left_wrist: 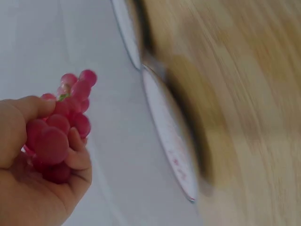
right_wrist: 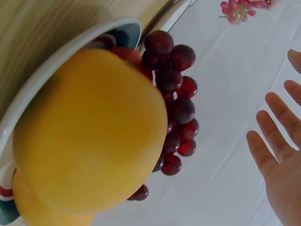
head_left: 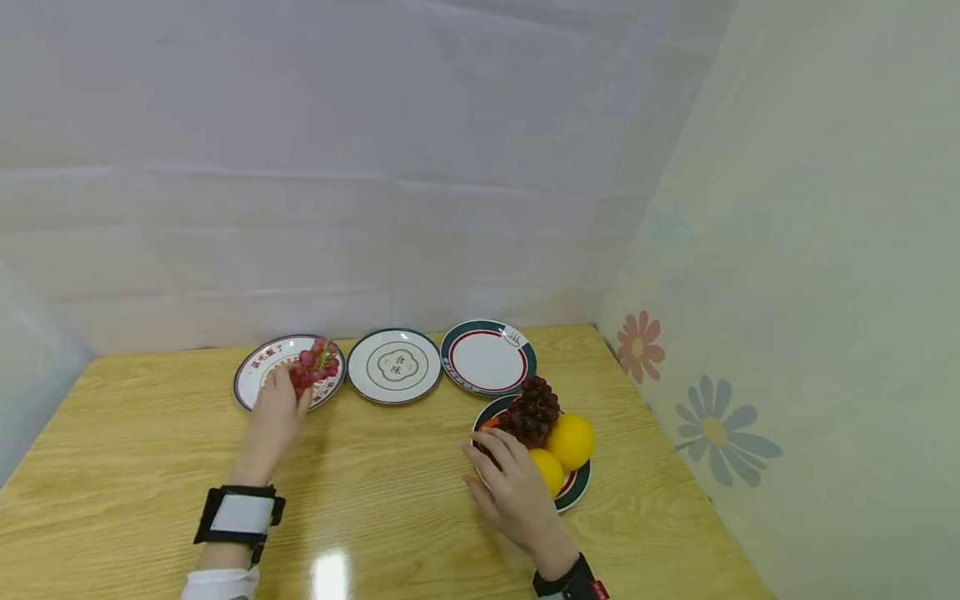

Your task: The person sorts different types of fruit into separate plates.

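My left hand (head_left: 281, 406) grips a bunch of pinkish-red grapes (head_left: 315, 364) over the leftmost plate (head_left: 249, 385), which has red lettering. In the left wrist view the grapes (left_wrist: 61, 127) sit between thumb and curled fingers. My right hand (head_left: 513, 492) is beside and over the near edge of a green-rimmed plate (head_left: 581, 490) of fruit, fingers spread and holding nothing in the right wrist view. That plate bears dark red grapes (head_left: 534, 410), two yellow round fruits (head_left: 571, 441) and an orange-red fruit (head_left: 490, 423) mostly hidden behind the hand and grapes.
A white plate (head_left: 360, 379) with a dark rim and a central emblem stands in the middle of the back row. To its right is a green-rimmed plate (head_left: 487, 360) with a red ring. The wooden table (head_left: 390, 508) meets a pale wall behind and at the right.
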`<state>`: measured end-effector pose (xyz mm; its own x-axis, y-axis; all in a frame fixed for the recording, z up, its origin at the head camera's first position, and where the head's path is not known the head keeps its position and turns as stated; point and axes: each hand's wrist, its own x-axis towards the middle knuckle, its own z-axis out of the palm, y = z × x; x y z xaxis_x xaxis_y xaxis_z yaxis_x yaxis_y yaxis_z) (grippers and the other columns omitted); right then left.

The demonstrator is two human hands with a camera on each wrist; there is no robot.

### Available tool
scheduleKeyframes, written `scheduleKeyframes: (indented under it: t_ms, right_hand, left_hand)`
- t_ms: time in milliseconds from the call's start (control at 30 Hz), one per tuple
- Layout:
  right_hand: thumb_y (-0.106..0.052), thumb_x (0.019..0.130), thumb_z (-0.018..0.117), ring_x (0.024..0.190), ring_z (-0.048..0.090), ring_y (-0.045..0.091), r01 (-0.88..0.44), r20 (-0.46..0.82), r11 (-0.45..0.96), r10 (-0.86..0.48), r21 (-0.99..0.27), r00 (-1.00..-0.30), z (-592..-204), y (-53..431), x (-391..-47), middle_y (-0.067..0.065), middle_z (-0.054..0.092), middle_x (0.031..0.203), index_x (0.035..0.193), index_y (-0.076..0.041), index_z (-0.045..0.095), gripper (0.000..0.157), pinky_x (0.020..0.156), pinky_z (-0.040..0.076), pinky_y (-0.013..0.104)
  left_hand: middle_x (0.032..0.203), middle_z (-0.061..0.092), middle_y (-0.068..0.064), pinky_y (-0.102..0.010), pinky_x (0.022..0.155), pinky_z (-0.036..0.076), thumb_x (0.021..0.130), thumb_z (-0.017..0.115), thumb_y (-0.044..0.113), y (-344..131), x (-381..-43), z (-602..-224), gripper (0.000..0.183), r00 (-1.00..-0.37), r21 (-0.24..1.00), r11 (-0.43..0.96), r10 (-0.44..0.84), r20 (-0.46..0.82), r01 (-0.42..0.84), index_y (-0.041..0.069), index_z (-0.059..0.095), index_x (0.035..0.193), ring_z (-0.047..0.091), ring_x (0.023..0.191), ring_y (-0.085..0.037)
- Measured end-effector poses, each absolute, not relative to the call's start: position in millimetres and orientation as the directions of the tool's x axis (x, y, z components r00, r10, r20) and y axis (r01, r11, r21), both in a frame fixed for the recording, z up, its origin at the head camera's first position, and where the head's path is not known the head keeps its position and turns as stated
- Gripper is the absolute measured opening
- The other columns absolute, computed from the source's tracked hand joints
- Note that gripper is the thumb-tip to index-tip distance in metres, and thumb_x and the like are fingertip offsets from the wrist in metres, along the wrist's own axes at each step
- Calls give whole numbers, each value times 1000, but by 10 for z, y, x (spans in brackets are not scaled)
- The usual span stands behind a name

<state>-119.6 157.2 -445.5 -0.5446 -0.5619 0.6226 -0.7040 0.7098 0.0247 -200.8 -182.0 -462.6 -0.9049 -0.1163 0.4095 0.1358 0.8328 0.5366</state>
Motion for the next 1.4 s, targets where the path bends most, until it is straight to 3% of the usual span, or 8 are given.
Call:
scheduleKeyframes:
  t_ms: [133, 233, 433, 633, 833, 967, 1133, 1400]
  right_hand:
    - [-36, 97, 35, 111, 52, 26, -693, 633, 721, -546, 21, -549, -4457, 1620, -1206, 10, 61, 116, 110, -8, 65, 43, 91, 50, 40]
    - [-35, 97, 37, 113, 52, 26, -685, 630, 728, -538, 12, -561, -4469, 1649, -1201, 10, 60, 117, 111, -8, 65, 41, 91, 50, 40]
    - [-30, 89, 61, 115, 51, 26, -671, 624, 742, -517, -16, -586, -4491, 1680, -1181, 9, 60, 119, 110, -9, 66, 30, 90, 49, 41]
    - [-20, 71, 78, 115, 50, 26, -658, 618, 752, -504, -30, -604, -4483, 1703, -1180, 8, 60, 119, 109, -9, 66, 41, 91, 49, 42]
    - [-32, 90, 58, 113, 51, 27, -652, 616, 758, -497, -37, -612, -4476, 1741, -1193, 10, 61, 117, 109, -9, 66, 31, 91, 49, 43]
    - [-28, 86, 64, 113, 51, 28, -631, 618, 775, -479, -35, -623, -4455, 1774, -1200, 10, 61, 117, 109, -8, 66, 31, 92, 48, 43]
    - [-19, 68, 79, 113, 51, 30, -594, 627, 803, -439, -48, -644, -4428, 1828, -1214, 13, 60, 117, 109, -7, 66, 45, 93, 48, 45]
    - [-20, 67, 79, 114, 49, 34, -540, 594, 842, -424, -20, -683, -4463, 1934, -1302, 17, 57, 120, 115, -7, 63, 51, 93, 47, 47]
  left_hand:
    - [107, 47, -39, -63, 77, 42, 87, 58, 2, -2116, -2195, -4730, 43, -899, 535, 843, -193, 393, 52, -20, 38, 119, 48, 91, -56]
    - [113, 43, -41, -64, 78, 40, 89, 54, 3, -2298, -2269, -4827, 45, -910, 542, 840, -256, 325, -43, -20, 34, 122, 43, 95, -56]
    - [119, 35, -43, -64, 72, 40, 91, 47, 5, -2488, -2301, -4970, 45, -916, 545, 826, -320, 243, -144, -18, 31, 127, 39, 94, -58]
    - [122, 33, -46, -67, 73, 38, 89, 51, 8, -2559, -2282, -5027, 50, -925, 493, 856, -300, 233, -153, -15, 33, 130, 36, 97, -63]
    - [135, 21, -43, -77, 85, 29, 91, 50, 18, -2573, -2268, -5003, 65, -958, 478, 853, -278, 74, -211, -8, 18, 142, 19, 119, -64]
    - [139, 17, -41, -79, 87, 26, 92, 49, 22, -2547, -2251, -4967, 67, -964, 473, 860, -256, 77, -191, -5, 16, 144, 14, 123, -62]
    - [140, 22, -37, -77, 88, 27, 92, 51, 22, -2417, -2169, -4853, 63, -969, 433, 897, -180, 168, -92, -8, 24, 141, 18, 123, -60]
    - [140, 30, -33, -78, 93, 23, 94, 50, 26, -2074, -1981, -4754, 62, -978, 390, 920, -41, 204, 43, -10, 28, 140, 21, 128, -54]
